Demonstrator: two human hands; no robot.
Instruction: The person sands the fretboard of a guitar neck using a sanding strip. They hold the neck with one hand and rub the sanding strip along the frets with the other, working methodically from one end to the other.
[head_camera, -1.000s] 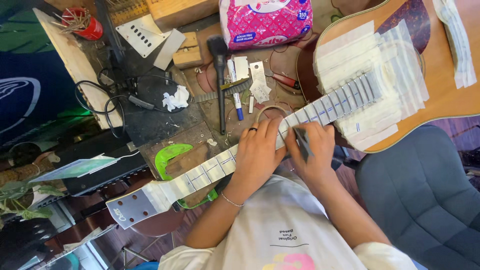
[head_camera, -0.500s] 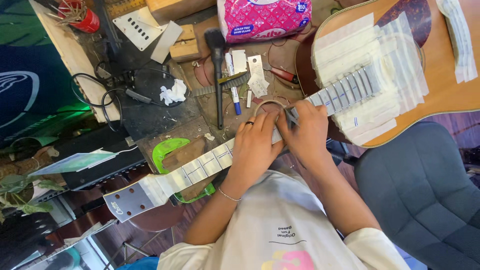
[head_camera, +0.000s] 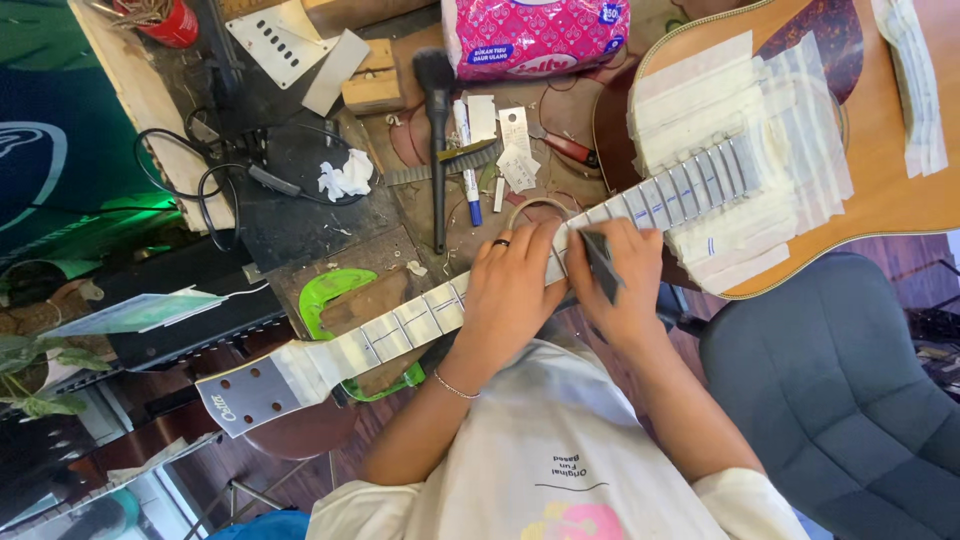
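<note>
The left hand (head_camera: 510, 290) presses flat on the taped guitar neck (head_camera: 400, 325); the right hand (head_camera: 625, 285) pinches one dark sanding block (head_camera: 601, 262). One red cup (head_camera: 160, 18) holds scraps.

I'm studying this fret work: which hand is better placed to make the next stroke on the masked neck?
The right hand, probably: it already holds the dark flat tool against the taped guitar neck. The left hand lies flat on the neck beside it, steadying it.

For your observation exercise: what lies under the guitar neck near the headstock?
A green clamp shows beneath the neck, on the bench. Its middle is covered by the neck.
</note>
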